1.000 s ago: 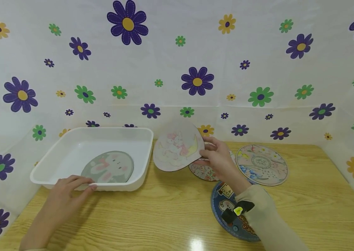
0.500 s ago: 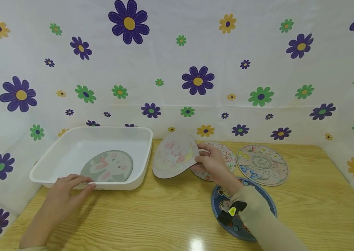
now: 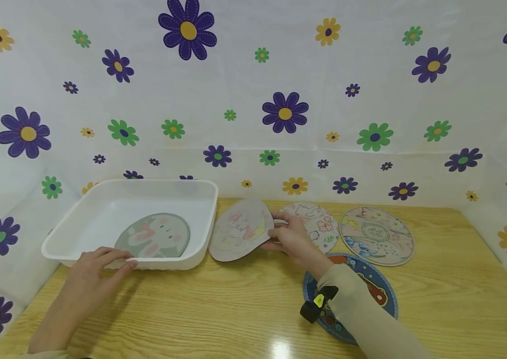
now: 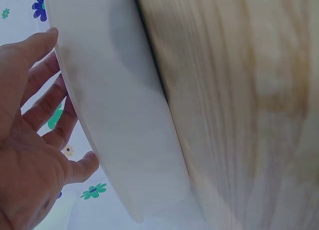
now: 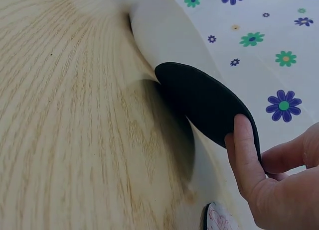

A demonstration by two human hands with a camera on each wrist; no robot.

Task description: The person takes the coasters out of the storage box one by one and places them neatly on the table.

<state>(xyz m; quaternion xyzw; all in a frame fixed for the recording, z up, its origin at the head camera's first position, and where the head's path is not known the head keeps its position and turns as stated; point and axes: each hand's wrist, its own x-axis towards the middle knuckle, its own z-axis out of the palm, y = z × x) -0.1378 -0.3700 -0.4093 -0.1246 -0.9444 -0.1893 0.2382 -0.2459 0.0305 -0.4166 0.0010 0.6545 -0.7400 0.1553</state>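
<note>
A pale mouse pad (image 3: pixel 240 229) with a pink rabbit-and-moon print tilts above the table beside the tray, its black underside (image 5: pixel 204 100) visible in the right wrist view. My right hand (image 3: pixel 291 239) pinches its right edge. My left hand (image 3: pixel 96 276) holds the near rim of the white tray (image 3: pixel 199 254), fingertips over the edge and thumb against the outer side. Inside the tray lies a grey round pad (image 3: pixel 163 234) with a white rabbit. From the left wrist, my hand (image 4: pixel 30 135) appears at the rim of the tray (image 4: pixel 114 100).
Right of the held pad lies a pink flowered round pad (image 3: pixel 321 219), partly covered by my hand. A floral pad (image 3: pixel 375 234) with a central emblem lies farther right. Under my right forearm is a dark blue round pad (image 3: pixel 388 294). A flower-print cloth (image 3: pixel 244 85) hangs behind the wooden table (image 3: pixel 217 319).
My right hand has carried the rabbit-and-moon mouse pad left and down towards the tray, uncovering more of the pink flowered pad. My left hand stays on the tray rim.
</note>
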